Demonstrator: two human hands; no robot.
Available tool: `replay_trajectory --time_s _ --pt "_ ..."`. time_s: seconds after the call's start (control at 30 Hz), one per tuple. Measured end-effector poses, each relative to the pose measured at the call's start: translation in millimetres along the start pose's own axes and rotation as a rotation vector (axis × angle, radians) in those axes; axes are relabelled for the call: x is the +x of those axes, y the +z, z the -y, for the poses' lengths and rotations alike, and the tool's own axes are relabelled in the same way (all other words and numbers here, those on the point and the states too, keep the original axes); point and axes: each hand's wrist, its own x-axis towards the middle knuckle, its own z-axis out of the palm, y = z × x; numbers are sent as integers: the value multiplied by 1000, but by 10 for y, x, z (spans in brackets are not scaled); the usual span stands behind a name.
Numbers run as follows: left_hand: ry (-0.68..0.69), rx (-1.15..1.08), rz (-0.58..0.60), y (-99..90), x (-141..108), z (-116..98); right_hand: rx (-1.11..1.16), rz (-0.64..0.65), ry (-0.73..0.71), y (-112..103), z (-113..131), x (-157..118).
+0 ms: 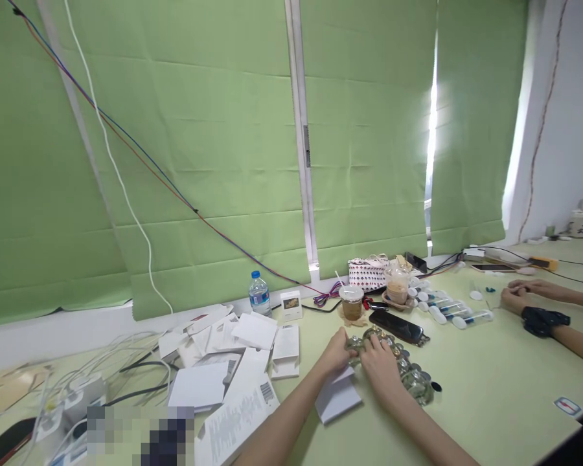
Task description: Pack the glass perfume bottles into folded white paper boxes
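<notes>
we had both hands at the near middle of the bench (490,375), on the upper end of a greenish bundle (412,382) of small round pieces that ran slantwise to the right. our left hand (342,349) curled its fingers at the bundle's left edge, just above a white box (339,398), and we could not tell whether they were clamped on anything. our right hand (377,362) lay over the bundle with its fingers bent down on it; whether they gripped a piece was hidden. behind, a lidded cup (352,304) with a straw held a brown drink, and a domed cup (397,285) held a paler one. a blue-capped bottle (259,296) held clear liquid, and near it lay a heap of white boxes (243,343), their insides mostly out of sight. to the right of the cups we saw clear tubes (449,309) with white ends and some blue inside, beyond a dark phone (397,325). a patterned bag (366,274) stood behind the cups, and another person's hands (521,294) rested at the right.
</notes>
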Motion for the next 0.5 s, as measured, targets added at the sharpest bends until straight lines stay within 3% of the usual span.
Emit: replay_trajectory --time_s 0.17,0.27,0.37,0.5 --pt "-41 144 60 -243 -130 -30 -83 -6 19 -16 30 23" --pt "-74 266 124 -418 -354 -27 -128 2 11 -65 53 -33" --pt "-90 379 204 -470 -597 -33 -145 -4 -16 -134 75 -102" --pt "-88 443 155 -545 -798 -67 -151 -43 -55 -218 103 -160"
